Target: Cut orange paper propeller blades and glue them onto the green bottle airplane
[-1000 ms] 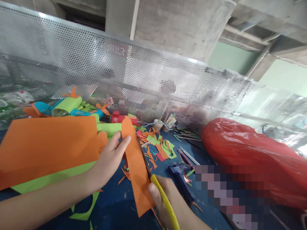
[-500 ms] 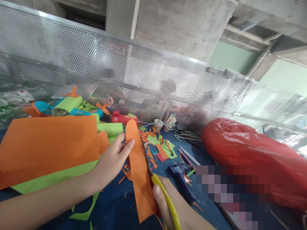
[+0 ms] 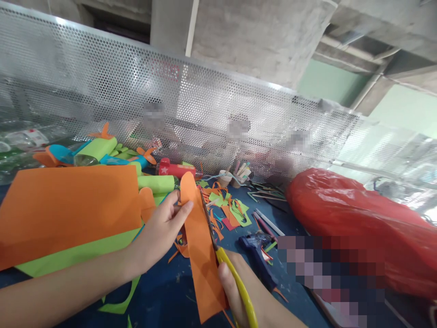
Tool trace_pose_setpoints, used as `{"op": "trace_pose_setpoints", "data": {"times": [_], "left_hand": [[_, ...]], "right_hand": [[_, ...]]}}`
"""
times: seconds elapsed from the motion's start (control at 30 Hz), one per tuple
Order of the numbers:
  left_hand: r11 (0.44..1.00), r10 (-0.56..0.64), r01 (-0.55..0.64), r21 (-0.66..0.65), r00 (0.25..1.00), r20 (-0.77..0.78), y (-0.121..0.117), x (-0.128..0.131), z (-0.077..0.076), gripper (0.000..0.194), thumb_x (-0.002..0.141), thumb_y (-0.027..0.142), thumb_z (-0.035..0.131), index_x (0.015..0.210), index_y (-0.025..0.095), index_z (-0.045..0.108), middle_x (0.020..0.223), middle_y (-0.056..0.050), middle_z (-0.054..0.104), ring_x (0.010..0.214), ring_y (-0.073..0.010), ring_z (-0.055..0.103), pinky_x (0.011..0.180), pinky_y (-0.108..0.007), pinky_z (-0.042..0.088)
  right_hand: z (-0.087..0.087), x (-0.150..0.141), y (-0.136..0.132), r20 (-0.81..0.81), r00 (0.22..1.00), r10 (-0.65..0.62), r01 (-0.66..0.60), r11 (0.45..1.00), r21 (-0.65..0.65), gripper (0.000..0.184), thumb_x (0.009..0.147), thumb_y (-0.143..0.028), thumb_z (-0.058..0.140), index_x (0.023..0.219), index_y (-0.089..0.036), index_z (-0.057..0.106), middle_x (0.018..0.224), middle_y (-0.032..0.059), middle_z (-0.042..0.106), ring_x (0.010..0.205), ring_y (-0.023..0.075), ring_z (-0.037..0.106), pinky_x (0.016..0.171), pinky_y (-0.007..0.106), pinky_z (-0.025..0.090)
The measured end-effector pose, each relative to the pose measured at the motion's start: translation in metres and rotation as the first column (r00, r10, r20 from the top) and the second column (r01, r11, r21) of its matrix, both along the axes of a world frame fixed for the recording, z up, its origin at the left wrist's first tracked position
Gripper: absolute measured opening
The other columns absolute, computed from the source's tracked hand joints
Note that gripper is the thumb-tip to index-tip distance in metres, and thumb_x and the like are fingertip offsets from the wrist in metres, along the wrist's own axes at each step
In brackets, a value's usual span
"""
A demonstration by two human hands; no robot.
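From the head camera, the orange strip (image 3: 203,255) lies mid-view, its long axis running from six to eleven o'clock, rounded end uppermost. The left hand (image 3: 165,228) pinches its upper left edge; the right hand (image 3: 239,282) grips the yellow-handled scissors (image 3: 235,282), blades along the right edge, toward eleven. No writing is readable. Bare blue tabletop (image 3: 164,296) shows at seven.

Head view: worn on the person's head, facing forward and down over the desk (image 3: 164,291).
Near field: left hand (image 3: 167,217) and right hand (image 3: 241,284), close to the lens.
Far field: perforated screen (image 3: 211,98) beyond the desk, top edge sloping down to the right.
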State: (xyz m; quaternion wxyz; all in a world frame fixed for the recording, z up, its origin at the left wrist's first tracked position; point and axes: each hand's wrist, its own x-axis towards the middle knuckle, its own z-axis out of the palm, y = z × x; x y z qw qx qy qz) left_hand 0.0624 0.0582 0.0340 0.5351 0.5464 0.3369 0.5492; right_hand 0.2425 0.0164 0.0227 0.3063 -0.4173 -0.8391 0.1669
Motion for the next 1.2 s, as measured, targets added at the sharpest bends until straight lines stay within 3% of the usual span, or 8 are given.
{"op": "trace_pose_setpoints", "data": {"times": [0.3,0.43,0.73,1.03,1.2], "left_hand": [[0.998,-0.056,0.056,0.005,0.998,0.014,-0.003,0.001,0.002,0.035,0.093,0.037,0.048,0.125,0.023,0.045,0.072,0.002,0.068,0.058,-0.0174,0.066,0.057,-0.03,0.053],[0.999,-0.043,0.043,-0.001,0.999,0.003,-0.003,0.002,0.002,0.037,0.092,0.04,0.048,0.125,0.023,0.045,0.075,0.001,0.07,0.06,-0.019,0.068,0.055,-0.03,0.053],[0.999,-0.029,0.029,-0.023,1.0,0.001,-0.006,0.003,0.003,0.036,0.092,0.04,0.048,0.124,0.024,0.047,0.075,0.0,0.071,0.059,-0.0191,0.068,0.055,-0.03,0.054],[0.999,-0.024,0.025,-0.041,0.999,0.024,-0.006,0.003,0.005,0.034,0.092,0.04,0.05,0.122,0.024,0.049,0.068,0.003,0.067,0.052,-0.0163,0.062,0.05,-0.027,0.049],[0.998,-0.05,0.053,-0.044,0.996,0.068,-0.005,0.002,0.004,0.033,0.092,0.04,0.05,0.121,0.025,0.05,0.081,0.0,0.071,0.068,-0.0186,0.068,0.061,-0.029,0.054]], "right_hand": [[-0.003,-0.001,-0.002,-0.005,0.995,-0.097,0.097,0.995,0.002,0.069,0.094,-0.063,0.01,0.076,-0.018,0.059,0.068,0.0066,0.061,0.062,0.0194,0.055,0.056,0.028,0.043],[-0.007,0.0,-0.002,-0.011,0.992,-0.124,0.124,0.992,-0.034,0.07,0.094,-0.064,0.011,0.073,-0.018,0.06,0.068,0.0066,0.061,0.065,0.0211,0.058,0.056,0.028,0.044],[-0.012,0.002,-0.005,0.026,0.979,-0.201,0.201,0.98,0.013,0.072,0.094,-0.063,0.011,0.074,-0.018,0.063,0.067,0.0075,0.062,0.063,0.0212,0.057,0.053,0.028,0.042],[-0.007,0.001,-0.003,-0.018,0.986,-0.165,0.164,0.985,-0.046,0.072,0.092,-0.068,0.013,0.069,-0.018,0.059,0.065,0.0057,0.06,0.062,0.0189,0.054,0.052,0.026,0.04],[-0.006,0.001,0.0,0.006,0.991,-0.133,0.133,0.987,-0.086,0.072,0.09,-0.071,0.011,0.063,-0.018,0.052,0.059,0.0028,0.054,0.052,0.0142,0.046,0.045,0.025,0.032]]}}
